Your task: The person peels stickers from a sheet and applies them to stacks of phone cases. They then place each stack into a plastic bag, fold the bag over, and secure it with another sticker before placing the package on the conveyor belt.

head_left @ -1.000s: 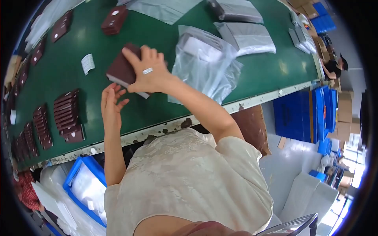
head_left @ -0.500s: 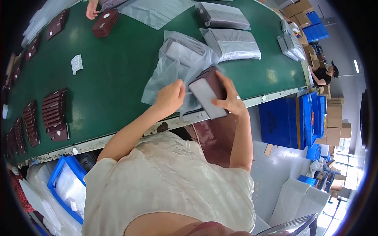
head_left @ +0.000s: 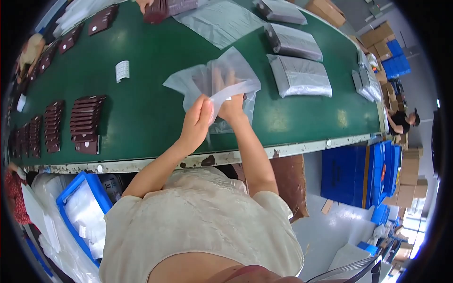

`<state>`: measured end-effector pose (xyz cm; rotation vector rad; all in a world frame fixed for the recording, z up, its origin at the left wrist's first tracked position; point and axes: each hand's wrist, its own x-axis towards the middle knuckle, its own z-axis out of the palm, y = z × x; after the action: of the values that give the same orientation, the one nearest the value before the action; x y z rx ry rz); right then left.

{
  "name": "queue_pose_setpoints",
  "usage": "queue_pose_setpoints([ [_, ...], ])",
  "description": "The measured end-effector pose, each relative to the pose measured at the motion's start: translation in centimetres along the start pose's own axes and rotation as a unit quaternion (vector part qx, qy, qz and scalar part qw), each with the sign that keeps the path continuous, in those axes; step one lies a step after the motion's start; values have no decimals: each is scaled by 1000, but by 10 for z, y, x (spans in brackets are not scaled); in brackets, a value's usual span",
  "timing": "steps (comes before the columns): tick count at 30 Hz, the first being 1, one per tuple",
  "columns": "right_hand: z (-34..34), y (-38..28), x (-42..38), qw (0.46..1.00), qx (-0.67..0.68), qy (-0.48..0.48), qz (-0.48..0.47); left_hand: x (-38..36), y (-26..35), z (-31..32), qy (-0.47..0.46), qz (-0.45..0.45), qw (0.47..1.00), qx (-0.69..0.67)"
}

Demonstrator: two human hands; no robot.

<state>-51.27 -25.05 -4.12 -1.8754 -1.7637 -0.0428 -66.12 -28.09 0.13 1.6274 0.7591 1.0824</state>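
Note:
My left hand (head_left: 198, 118) pinches the near edge of a clear plastic bag (head_left: 186, 82), its fingers pressed together at the bag's mouth. My right hand (head_left: 231, 106) reaches inside the bag, and its outstretched fingers show apart through the cloudy film. A ring is on one finger. A small dark patch shows beside the right hand; the rest of whatever lies there is hidden. The bag is over the green table (head_left: 155, 122), with green showing through much of it.
Filled grey packages (head_left: 302, 78) lie to the right. Rows of maroon wallets (head_left: 87, 118) stand at left, near a white label sheet (head_left: 122, 70). Across the table, another person's hand (head_left: 144, 4) touches a maroon stack (head_left: 158, 12). A blue bin (head_left: 347, 177) stands at right.
The maroon stack with the pale sheet is no longer visible in my right hand, which is now inside the bag. My left hand has taken the bag's edge. The view has shifted.

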Motion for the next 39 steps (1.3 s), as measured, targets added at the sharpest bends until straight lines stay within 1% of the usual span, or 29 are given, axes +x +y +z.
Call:
queue_pose_setpoints([
  [1, 2, -12, 7, 1000, 3, 2, -14, -13, 3, -11, 9, -49, 997, -53],
  [3, -5, -50, 19, 1000, -7, 13, -8, -26, 5, -39, 27, -141, 977, -158],
  [4, -2, -67, 25, 1000, -9, 15, -6, -25, 3, -54, 42, -135, 978, -153],
  [5, 14, -80, 32, 1000, -2, 10, -21, -28, 1, -68, 79, -109, 979, -150],
  [7, 66, -99, 35, 994, -2, 46, -101, -41, -3, -92, 153, -64, 976, -144],
  [8, 83, -109, 37, 988, -2, 67, -140, -42, -5, -104, 169, -62, 974, -140],
  [9, 96, -115, 37, 986, 5, 63, -155, -39, -8, -117, 186, -62, 971, -141],
  [12, 114, -132, 29, 968, -94, 95, -212, -37, -13, -145, 232, -57, 961, -139],
  [13, 104, -136, 20, 967, -90, 89, -221, -38, -14, -147, 231, -59, 966, -106],
  [15, 73, -132, 0, 989, -60, 32, -129, -39, -18, -146, 219, -60, 973, -42],
  [16, 69, -128, -4, 989, -63, 29, -134, -40, -21, -145, 224, -61, 972, -46],
  [19, 62, -117, -13, 999, 43, -11, 2, -49, -27, -138, 157, -133, 974, -93],
  [20, 61, -112, -15, 999, 39, -15, 8, -51, -32, -134, 153, -138, 974, -96],
  [23, 64, -104, -12, 996, 81, -15, 20, -53, -50, -131, 117, -120, 986, 15],
  [24, 63, -99, -16, 996, 80, -14, 25, -53, -54, -130, 112, -121, 986, 15],
  [27, 50, -67, -30, 994, 79, -40, 66, -50, -63, -128, 52, -159, 964, 205],
  [28, 46, -55, -36, 994, 78, -42, 66, -48, -62, -126, 52, -161, 964, 204],
  [30, 41, -29, -46, 983, -33, -6, 180, -40, -56, -120, 47, -189, 945, 263],
  [31, 39, -14, -47, 983, -35, -8, 181, -38, -56, -118, 43, -202, 934, 292],
  [32, 37, 3, -47, 987, -1, 17, 162, -37, -60, -116, 41, -203, 934, 290],
  [33, 35, 15, -44, 988, 34, 44, 143, -34, -67, -114, 39, -197, 924, 327],
  [34, 36, 23, -44, 987, 69, 72, 123, -32, -75, -112, 37, -191, 912, 362],
  [35, 38, 21, -37, 987, 68, 72, 127, -30, -81, -111, 33, -185, 898, 398],
  [37, 50, 9, -9, 984, 168, 52, 39, -23, -85, -111, 18, -190, 890, 414],
  [39, 70, 8, 14, 957, 255, -79, 118, -11, -88, -115, 3, -202, 872, 446],
])
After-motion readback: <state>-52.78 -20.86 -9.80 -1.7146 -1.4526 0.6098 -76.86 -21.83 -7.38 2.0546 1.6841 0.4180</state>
